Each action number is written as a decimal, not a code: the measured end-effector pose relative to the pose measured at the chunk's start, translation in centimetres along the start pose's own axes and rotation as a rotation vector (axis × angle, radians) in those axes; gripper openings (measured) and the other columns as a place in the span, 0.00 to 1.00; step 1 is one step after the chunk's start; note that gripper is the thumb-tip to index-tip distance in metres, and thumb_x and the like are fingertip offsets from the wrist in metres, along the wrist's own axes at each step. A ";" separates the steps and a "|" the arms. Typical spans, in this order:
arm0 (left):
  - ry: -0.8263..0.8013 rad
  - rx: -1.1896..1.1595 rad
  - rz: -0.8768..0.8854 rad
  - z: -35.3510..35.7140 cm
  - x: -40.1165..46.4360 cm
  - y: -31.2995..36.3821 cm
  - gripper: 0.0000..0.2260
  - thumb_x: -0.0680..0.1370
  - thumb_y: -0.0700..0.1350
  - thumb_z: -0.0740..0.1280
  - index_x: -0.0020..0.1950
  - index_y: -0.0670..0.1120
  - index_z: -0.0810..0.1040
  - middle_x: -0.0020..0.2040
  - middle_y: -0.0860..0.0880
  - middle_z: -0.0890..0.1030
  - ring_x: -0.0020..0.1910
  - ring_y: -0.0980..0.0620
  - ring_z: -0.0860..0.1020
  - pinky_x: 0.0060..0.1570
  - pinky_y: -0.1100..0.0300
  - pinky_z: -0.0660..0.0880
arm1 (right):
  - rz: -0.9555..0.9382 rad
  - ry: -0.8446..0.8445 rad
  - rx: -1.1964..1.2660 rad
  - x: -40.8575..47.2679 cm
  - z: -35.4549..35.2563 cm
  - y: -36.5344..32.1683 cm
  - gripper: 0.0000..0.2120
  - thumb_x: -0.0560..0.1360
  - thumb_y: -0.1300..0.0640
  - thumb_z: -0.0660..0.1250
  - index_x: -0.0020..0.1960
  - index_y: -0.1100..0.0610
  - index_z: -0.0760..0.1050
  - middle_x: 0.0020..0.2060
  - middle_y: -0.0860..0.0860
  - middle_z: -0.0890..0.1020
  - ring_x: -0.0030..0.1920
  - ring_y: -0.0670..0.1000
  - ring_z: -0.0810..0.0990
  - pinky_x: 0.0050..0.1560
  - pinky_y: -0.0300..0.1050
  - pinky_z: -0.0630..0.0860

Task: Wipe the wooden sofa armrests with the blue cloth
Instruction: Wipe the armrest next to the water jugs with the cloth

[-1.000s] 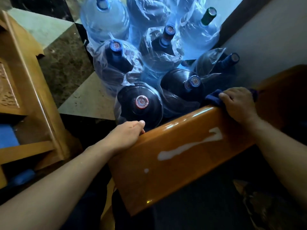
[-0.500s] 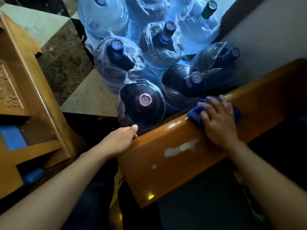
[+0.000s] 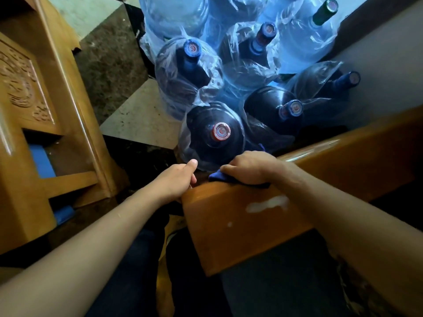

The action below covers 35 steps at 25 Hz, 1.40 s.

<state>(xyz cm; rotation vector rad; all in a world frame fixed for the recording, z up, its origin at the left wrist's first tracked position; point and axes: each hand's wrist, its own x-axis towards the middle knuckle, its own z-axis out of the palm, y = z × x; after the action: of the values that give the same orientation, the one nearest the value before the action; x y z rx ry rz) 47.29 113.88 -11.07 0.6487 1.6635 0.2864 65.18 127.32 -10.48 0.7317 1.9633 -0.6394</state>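
Note:
The wooden sofa armrest [image 3: 233, 225] runs from the lower middle up to the right edge, glossy orange-brown with a pale streak on its side. My right hand [image 3: 249, 167] presses the blue cloth [image 3: 217, 177] onto the armrest's top at its near end; only the cloth's edges show under the fingers. My left hand [image 3: 176, 179] grips the front corner of the same armrest, thumb up, a few centimetres left of the cloth.
Several large water bottles [image 3: 215, 133] wrapped in clear plastic stand packed just beyond the armrest, against a pale wall [image 3: 389, 58]. A carved wooden chair [image 3: 45, 115] with blue padding fills the left side. Tiled floor [image 3: 137, 120] lies between them.
My right hand has slid the blue cloth along the armrest top from far right toward the near end, stopping close to my left hand. The left hand stays on the corner.

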 end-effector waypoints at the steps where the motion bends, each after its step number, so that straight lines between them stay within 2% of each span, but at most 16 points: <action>1: 0.004 -0.004 -0.002 0.1 0.1 0.0 0.28 0.82 0.62 0.50 0.46 0.44 0.81 0.40 0.45 0.82 0.38 0.47 0.80 0.38 0.55 0.76 | 0.001 0.068 0.024 -0.7 -0.1 1.5 0.32 0.74 0.30 0.44 0.54 0.45 0.80 0.57 0.53 0.84 0.58 0.58 0.80 0.51 0.52 0.69; 4: -0.016 0.078 0.047 1.1 0.7 0.5 0.28 0.81 0.64 0.49 0.44 0.49 0.82 0.41 0.49 0.82 0.42 0.50 0.80 0.43 0.53 0.74 | 0.093 0.455 0.046 -4.8 1.5 9.7 0.34 0.77 0.29 0.40 0.48 0.48 0.79 0.52 0.54 0.85 0.55 0.59 0.82 0.50 0.52 0.71; 5: -0.026 0.096 0.063 1.4 0.9 0.8 0.28 0.80 0.64 0.49 0.43 0.49 0.83 0.42 0.50 0.83 0.43 0.51 0.80 0.46 0.53 0.74 | 0.148 0.626 0.082 -6.8 3.0 12.5 0.35 0.80 0.31 0.39 0.52 0.49 0.80 0.55 0.56 0.84 0.59 0.61 0.80 0.57 0.56 0.71; 7: -0.027 0.106 0.073 1.8 1.1 1.4 0.30 0.80 0.65 0.50 0.41 0.48 0.85 0.42 0.49 0.84 0.44 0.50 0.81 0.49 0.53 0.75 | 0.351 0.828 0.274 -9.9 6.5 15.0 0.31 0.82 0.36 0.44 0.70 0.50 0.75 0.72 0.55 0.74 0.76 0.61 0.65 0.75 0.63 0.58; 8: -0.021 0.093 0.061 1.8 1.4 1.5 0.31 0.80 0.64 0.51 0.40 0.47 0.86 0.41 0.48 0.85 0.44 0.49 0.82 0.49 0.54 0.76 | 0.458 0.846 0.369 -10.3 8.0 14.1 0.29 0.82 0.38 0.46 0.76 0.48 0.69 0.78 0.53 0.66 0.80 0.61 0.56 0.78 0.64 0.51; 10: -0.038 0.049 0.023 1.9 1.8 1.7 0.32 0.78 0.65 0.52 0.37 0.46 0.86 0.40 0.45 0.86 0.42 0.45 0.82 0.49 0.53 0.76 | 0.596 0.849 0.468 -9.7 10.5 9.0 0.29 0.81 0.41 0.48 0.80 0.47 0.61 0.82 0.52 0.58 0.81 0.63 0.50 0.78 0.65 0.47; 14: -0.071 0.029 -0.025 1.9 2.0 1.7 0.32 0.80 0.64 0.51 0.35 0.45 0.86 0.36 0.45 0.85 0.33 0.49 0.79 0.38 0.57 0.71 | 0.325 0.935 0.373 -8.8 13.8 -4.6 0.27 0.82 0.43 0.53 0.80 0.46 0.61 0.81 0.53 0.59 0.81 0.63 0.51 0.78 0.67 0.51; 16: -0.078 0.018 -0.039 1.8 2.0 1.9 0.32 0.81 0.63 0.52 0.34 0.45 0.85 0.32 0.47 0.83 0.26 0.53 0.76 0.32 0.59 0.68 | 0.234 0.902 0.287 -9.1 12.8 -5.4 0.26 0.82 0.40 0.55 0.78 0.43 0.64 0.81 0.51 0.60 0.82 0.60 0.52 0.78 0.65 0.52; 18: -0.091 -0.005 -0.058 1.8 2.0 1.7 0.32 0.81 0.63 0.52 0.33 0.45 0.84 0.28 0.49 0.82 0.22 0.56 0.75 0.30 0.59 0.67 | 0.268 0.824 0.229 -8.4 8.9 -2.9 0.24 0.80 0.39 0.56 0.72 0.43 0.74 0.77 0.52 0.70 0.79 0.60 0.60 0.77 0.61 0.54; 20: -0.060 -0.033 -0.096 1.5 2.0 1.0 0.32 0.81 0.63 0.51 0.33 0.45 0.84 0.25 0.50 0.81 0.20 0.56 0.75 0.29 0.60 0.67 | 0.334 0.562 0.164 -5.8 3.3 -0.5 0.26 0.78 0.37 0.52 0.63 0.48 0.80 0.65 0.54 0.80 0.68 0.59 0.74 0.67 0.55 0.64; 22: -0.020 -0.044 -0.151 1.3 1.4 0.0 0.31 0.80 0.64 0.51 0.34 0.46 0.83 0.24 0.50 0.80 0.21 0.54 0.76 0.26 0.62 0.71 | 0.194 0.205 0.116 -2.8 -1.1 -0.7 0.27 0.80 0.37 0.52 0.65 0.52 0.79 0.65 0.55 0.80 0.63 0.59 0.78 0.56 0.52 0.66; 25: -0.029 -0.205 -0.272 0.3 0.0 -2.1 0.29 0.81 0.64 0.51 0.42 0.42 0.78 0.23 0.48 0.80 0.21 0.51 0.79 0.24 0.56 0.78 | 0.035 -0.209 0.152 0.1 -3.0 -5.0 0.26 0.83 0.41 0.55 0.74 0.55 0.71 0.72 0.54 0.74 0.65 0.56 0.74 0.62 0.51 0.67; 27: -0.014 -0.294 -0.337 -0.8 -0.6 -3.2 0.28 0.81 0.64 0.51 0.47 0.40 0.77 0.28 0.43 0.83 0.26 0.44 0.84 0.28 0.51 0.81 | 0.072 -0.191 0.088 0.1 -2.5 -6.7 0.27 0.81 0.40 0.53 0.73 0.54 0.72 0.72 0.55 0.75 0.66 0.58 0.75 0.63 0.54 0.69; 29: 0.002 -0.311 -0.370 -1.2 -0.8 -3.5 0.28 0.81 0.64 0.51 0.49 0.41 0.77 0.37 0.38 0.84 0.33 0.40 0.85 0.34 0.49 0.82 | 0.046 -0.044 -0.011 -0.5 -1.7 -6.9 0.27 0.81 0.39 0.51 0.67 0.54 0.77 0.66 0.57 0.79 0.57 0.58 0.77 0.53 0.52 0.69; 31: 0.013 -0.314 -0.365 -1.0 -0.5 -2.9 0.28 0.82 0.63 0.50 0.50 0.42 0.77 0.39 0.40 0.83 0.36 0.41 0.84 0.37 0.50 0.81 | -0.010 0.059 -0.016 -0.9 -1.1 -6.7 0.26 0.81 0.40 0.50 0.63 0.54 0.79 0.62 0.58 0.81 0.56 0.60 0.79 0.48 0.49 0.66; 35: 0.028 -0.346 -0.297 -0.5 0.9 0.0 0.28 0.82 0.62 0.51 0.44 0.42 0.79 0.34 0.43 0.81 0.28 0.48 0.78 0.32 0.58 0.75 | -0.231 0.273 -0.052 -1.6 1.1 -8.7 0.26 0.82 0.38 0.50 0.60 0.51 0.80 0.58 0.54 0.83 0.57 0.59 0.81 0.50 0.49 0.73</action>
<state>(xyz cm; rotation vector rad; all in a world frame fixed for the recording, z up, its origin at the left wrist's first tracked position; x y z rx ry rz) 46.78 114.50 -11.71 0.1366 1.6589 0.3580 60.28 120.21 -8.31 0.5888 2.3308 -0.6489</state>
